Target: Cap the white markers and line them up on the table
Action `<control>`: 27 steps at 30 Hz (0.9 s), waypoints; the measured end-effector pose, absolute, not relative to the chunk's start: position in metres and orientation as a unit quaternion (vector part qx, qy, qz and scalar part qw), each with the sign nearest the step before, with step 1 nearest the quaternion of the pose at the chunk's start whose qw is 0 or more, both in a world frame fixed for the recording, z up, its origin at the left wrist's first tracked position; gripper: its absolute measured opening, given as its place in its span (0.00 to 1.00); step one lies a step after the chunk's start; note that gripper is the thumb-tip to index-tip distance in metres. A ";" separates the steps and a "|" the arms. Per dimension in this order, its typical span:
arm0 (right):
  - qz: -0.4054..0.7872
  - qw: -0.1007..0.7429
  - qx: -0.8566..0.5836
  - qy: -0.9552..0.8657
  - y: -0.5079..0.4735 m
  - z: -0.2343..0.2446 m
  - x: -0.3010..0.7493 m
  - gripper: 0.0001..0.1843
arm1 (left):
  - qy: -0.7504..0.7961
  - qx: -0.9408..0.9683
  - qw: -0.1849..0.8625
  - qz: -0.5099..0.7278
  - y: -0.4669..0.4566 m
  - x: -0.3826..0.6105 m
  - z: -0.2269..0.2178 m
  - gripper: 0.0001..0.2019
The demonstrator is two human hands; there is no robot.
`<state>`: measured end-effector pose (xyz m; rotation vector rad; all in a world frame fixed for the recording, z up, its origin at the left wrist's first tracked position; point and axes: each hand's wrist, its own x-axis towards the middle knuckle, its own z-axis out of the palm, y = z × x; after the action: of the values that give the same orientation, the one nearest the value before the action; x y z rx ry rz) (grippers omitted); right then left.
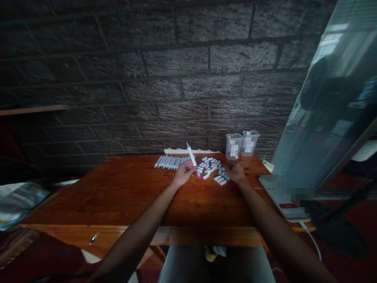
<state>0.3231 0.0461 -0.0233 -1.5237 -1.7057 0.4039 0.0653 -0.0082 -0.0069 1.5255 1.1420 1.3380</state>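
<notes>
My left hand (184,172) is closed around a white marker (191,153) that points up and away from me. To its right my right hand (235,171) rests with fingers curled at the edge of a pile of white marker caps with coloured ends (211,168); what it pinches, if anything, is hidden. A row of white markers (171,161) lies side by side on the wooden table (123,192), just left of my left hand.
Two clear plastic cups (240,145) with labels stand at the table's back right, against a dark brick wall. A laptop or tablet with a cable (282,196) lies on the right edge. A glass panel (330,102) rises on the right. A pen (93,238) lies near the front edge.
</notes>
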 end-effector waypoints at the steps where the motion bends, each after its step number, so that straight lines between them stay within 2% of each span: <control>1: 0.166 0.391 -0.597 -0.680 0.047 -0.025 0.323 0.15 | 0.453 0.601 0.390 0.530 -0.008 0.065 -0.007 0.20; 7: 0.206 0.365 -0.601 -0.680 0.049 -0.027 0.324 0.16 | 0.464 0.597 0.367 0.542 -0.006 0.060 -0.007 0.20; 12: 0.203 0.389 -0.615 -0.655 0.048 -0.019 0.329 0.15 | 0.478 0.620 0.343 0.519 -0.004 0.059 -0.012 0.23; 20: 0.210 0.393 -0.639 -0.627 0.057 -0.023 0.339 0.15 | 0.493 0.667 0.271 0.488 0.002 0.053 -0.020 0.16; 27: 0.206 0.372 -0.631 -0.649 0.050 -0.022 0.333 0.13 | 0.509 0.691 0.217 0.465 0.003 0.050 -0.024 0.16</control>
<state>0.3333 0.0505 -0.0217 -1.6183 -1.6628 0.5292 0.0497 0.0032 -0.0241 1.9145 1.4103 1.2882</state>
